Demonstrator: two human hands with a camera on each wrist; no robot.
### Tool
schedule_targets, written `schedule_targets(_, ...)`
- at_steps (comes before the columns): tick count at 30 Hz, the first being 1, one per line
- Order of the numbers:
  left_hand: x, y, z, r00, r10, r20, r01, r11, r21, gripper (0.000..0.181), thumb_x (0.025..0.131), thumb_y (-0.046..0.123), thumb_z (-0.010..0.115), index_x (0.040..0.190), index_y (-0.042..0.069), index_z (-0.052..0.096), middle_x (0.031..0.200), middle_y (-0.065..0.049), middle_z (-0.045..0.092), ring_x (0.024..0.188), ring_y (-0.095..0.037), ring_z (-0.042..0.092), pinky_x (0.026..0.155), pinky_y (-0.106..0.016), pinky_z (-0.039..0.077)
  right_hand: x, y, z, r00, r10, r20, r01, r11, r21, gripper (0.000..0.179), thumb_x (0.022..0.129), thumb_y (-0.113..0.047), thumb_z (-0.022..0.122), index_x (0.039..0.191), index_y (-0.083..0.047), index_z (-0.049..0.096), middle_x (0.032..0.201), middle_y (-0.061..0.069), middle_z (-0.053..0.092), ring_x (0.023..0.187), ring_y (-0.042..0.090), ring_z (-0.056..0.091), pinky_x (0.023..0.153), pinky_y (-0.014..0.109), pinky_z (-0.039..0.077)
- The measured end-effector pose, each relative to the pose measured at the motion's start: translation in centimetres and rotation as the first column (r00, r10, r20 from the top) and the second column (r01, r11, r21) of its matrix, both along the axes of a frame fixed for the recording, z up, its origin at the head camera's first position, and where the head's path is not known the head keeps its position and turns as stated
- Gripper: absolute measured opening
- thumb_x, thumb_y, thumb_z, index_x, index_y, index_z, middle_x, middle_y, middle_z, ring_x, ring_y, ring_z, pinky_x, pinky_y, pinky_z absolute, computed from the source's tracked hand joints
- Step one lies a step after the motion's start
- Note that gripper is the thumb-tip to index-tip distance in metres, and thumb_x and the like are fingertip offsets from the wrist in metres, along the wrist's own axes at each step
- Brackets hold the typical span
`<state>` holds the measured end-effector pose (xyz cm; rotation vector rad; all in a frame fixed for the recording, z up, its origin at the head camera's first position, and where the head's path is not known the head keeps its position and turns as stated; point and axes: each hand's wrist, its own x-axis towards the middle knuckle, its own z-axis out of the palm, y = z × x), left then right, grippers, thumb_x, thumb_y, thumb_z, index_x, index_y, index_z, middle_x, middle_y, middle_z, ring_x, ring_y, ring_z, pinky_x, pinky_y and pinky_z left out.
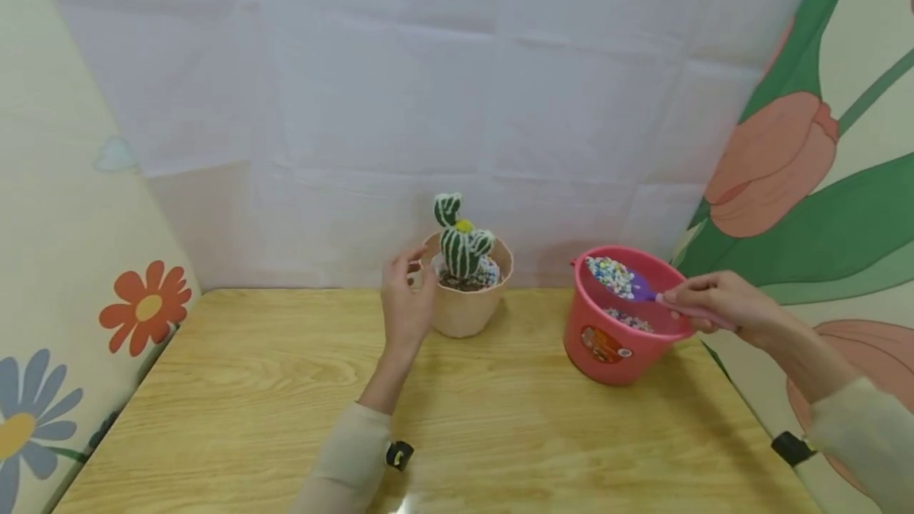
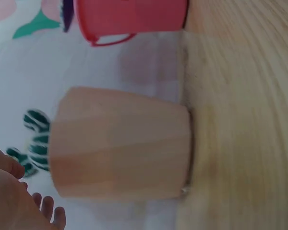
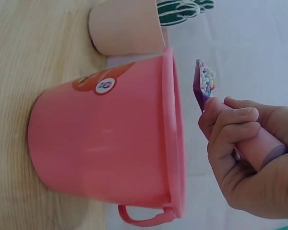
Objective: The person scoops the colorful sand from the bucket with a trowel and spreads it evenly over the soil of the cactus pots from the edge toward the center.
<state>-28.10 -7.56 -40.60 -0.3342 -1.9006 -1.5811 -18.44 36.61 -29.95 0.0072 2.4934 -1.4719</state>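
My right hand (image 1: 721, 304) grips the pink handle of a small shovel (image 3: 252, 143) with a purple blade. Small multicoloured beads (image 1: 610, 276) are heaped on the blade, which is over the mouth of a pink bucket (image 1: 607, 347). More beads (image 1: 628, 320) lie inside that bucket. To the left stands a beige faceted pot (image 2: 120, 143) holding a green-and-white cactus (image 1: 460, 251) with a yellow top. Around the cactus base are pale beads and darker grains. My left hand (image 1: 408, 300) is beside the pot's left rim, fingers loosely bent and holding nothing; whether it touches the rim, I cannot tell.
Pot and bucket both stand on a wood-grain table (image 1: 485, 435), toward its back edge. Behind it hangs a creased white cloth (image 1: 378, 101). Walls with painted flowers (image 1: 148, 306) flank the table. A loop handle (image 3: 146, 220) sticks out from the bucket's rim.
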Motion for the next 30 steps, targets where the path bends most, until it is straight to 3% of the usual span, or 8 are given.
schedule_targets(3,-1.1,-0.8,-1.2,0.998,0.004,0.068,-0.004,1.000,0.003,0.041,0.097,0.009,0.065,0.137,0.000,0.059,0.129,-0.021,0.054,0.116,-0.041,0.053,0.093,-0.057,0.047,-0.2,-0.7,0.4,1.000,0.011,-0.002,-0.011,1.000,0.007,0.049,0.100,-0.035,0.068,0.127,0.005,0.067,0.061,0.004,0.052,0.051,0.013,0.038,0.057,0.031,0.045)
schedule_targets(5,-1.6,-1.1,-1.8,0.991,-0.027,0.134,0.027,1.000,0.006,0.049,0.099,0.014,0.064,0.145,0.001,0.052,0.138,-0.021,0.050,0.123,-0.044,0.049,0.097,-0.059,0.045,-0.3,-1.2,0.6,1.000,0.017,0.000,-0.017,1.000,0.009,0.049,0.100,-0.035,0.068,0.128,0.005,0.067,0.065,0.002,0.059,0.052,0.012,0.038,0.056,0.029,0.044)
schedule_targets(11,-2.1,-1.5,-2.7,0.946,-0.159,0.283,0.148,0.987,0.059,0.059,0.107,0.027,0.054,0.158,0.007,0.034,0.158,-0.014,0.037,0.139,-0.041,0.038,0.107,-0.057,0.039,-0.6,-3.0,1.0,0.999,0.043,-0.010,-0.043,0.999,0.031,0.048,0.098,-0.035,0.070,0.127,0.003,0.069,0.070,0.005,0.060,0.052,0.012,0.041,0.048,0.028,0.039)
schedule_targets(16,-2.3,-1.4,-3.1,0.924,-0.219,0.312,0.193,0.975,0.115,0.062,0.107,0.039,0.051,0.158,0.009,0.035,0.160,-0.009,0.036,0.139,-0.039,0.038,0.109,-0.055,0.039,-1.1,-4.4,1.0,0.998,0.062,-0.015,-0.061,0.997,0.054,0.046,0.096,-0.035,0.074,0.123,0.003,0.071,0.090,0.009,0.072,0.063,0.011,0.056,0.056,0.026,0.048)
schedule_targets(21,-2.6,-1.3,-3.4,0.922,-0.240,0.304,0.196,0.966,0.170,0.061,0.106,0.040,0.054,0.157,0.008,0.039,0.158,-0.008,0.040,0.135,-0.035,0.043,0.108,-0.051,0.041,-2.1,-5.9,0.9,0.994,0.108,-0.004,-0.108,0.992,0.063,0.043,0.096,-0.034,0.073,0.119,0.003,0.072,0.105,0.019,0.073,0.076,0.016,0.066,0.058,0.025,0.050)
schedule_targets(24,-2.4,-1.3,-3.1,0.921,-0.243,0.304,0.189,0.962,0.197,0.056,0.106,0.031,0.056,0.155,0.005,0.042,0.156,-0.012,0.043,0.133,-0.036,0.046,0.107,-0.051,0.042,-2.9,-6.8,0.6,0.992,0.127,0.010,-0.128,0.991,0.051,0.041,0.096,-0.034,0.073,0.116,0.002,0.074,0.103,0.023,0.071,0.068,0.015,0.060,0.053,0.025,0.045)
schedule_targets(29,-2.5,-1.2,-3.2,0.928,-0.232,0.292,0.169,0.960,0.226,0.051,0.104,0.022,0.059,0.151,0.006,0.049,0.151,-0.010,0.049,0.128,-0.033,0.050,0.102,-0.048,0.047,-4.1,-8.5,0.1,0.984,0.175,0.017,-0.175,0.983,0.052,0.043,0.095,-0.038,0.074,0.106,0.004,0.075,0.074,0.014,0.062,0.057,0.017,0.048,0.050,0.026,0.044)
schedule_targets(30,-3.0,-1.2,-3.7,0.930,-0.229,0.287,0.165,0.959,0.229,0.050,0.103,0.023,0.060,0.150,0.008,0.050,0.150,-0.009,0.050,0.127,-0.032,0.051,0.101,-0.047,0.048,-4.3,-8.9,0.1,0.984,0.179,0.018,-0.180,0.982,0.057,0.044,0.094,-0.039,0.074,0.105,0.003,0.075,0.070,0.012,0.059,0.055,0.017,0.046,0.050,0.027,0.043)
